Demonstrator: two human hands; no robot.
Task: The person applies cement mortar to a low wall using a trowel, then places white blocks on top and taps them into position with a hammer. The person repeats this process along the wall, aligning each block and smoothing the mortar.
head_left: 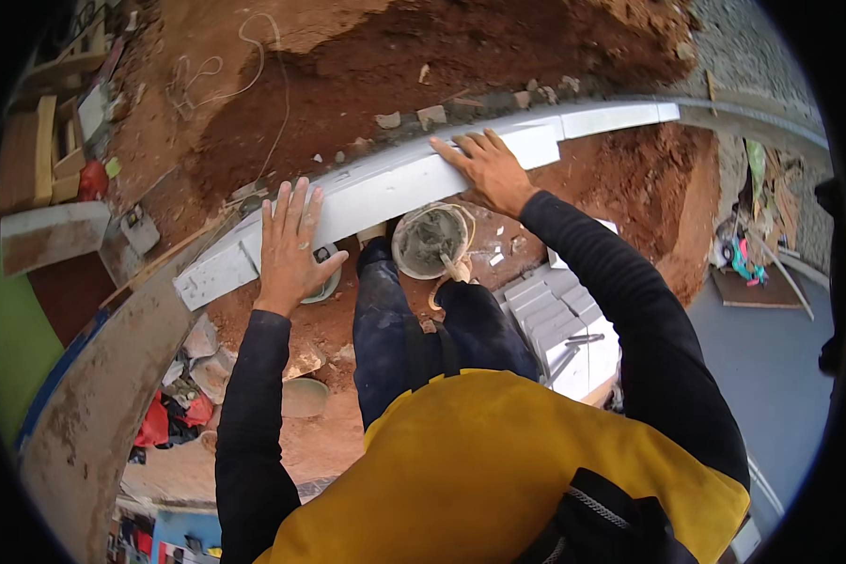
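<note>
A row of white building blocks [395, 195] runs across the view in front of me, bending with the lens. My left hand [291, 249] lies against the left part of the row, fingers stretched and apart. Farther right, my right hand [491, 171] rests on top of the row near a stepped joint, its fingers spread. Neither hand grips anything. Below the row, between my hands, stands a round bucket [430, 242] of wet grey mortar with a pale handle sticking out. Part of another round container [323, 282] shows beside my left hand.
White blocks [564, 315] are stacked at my right, with a dark metal tool [585, 339] on them. Beyond the row lies a red earth trench [348, 94] with a loose pale cord [282, 103]. Wooden boards [45, 150] and stones [211, 362] lie left.
</note>
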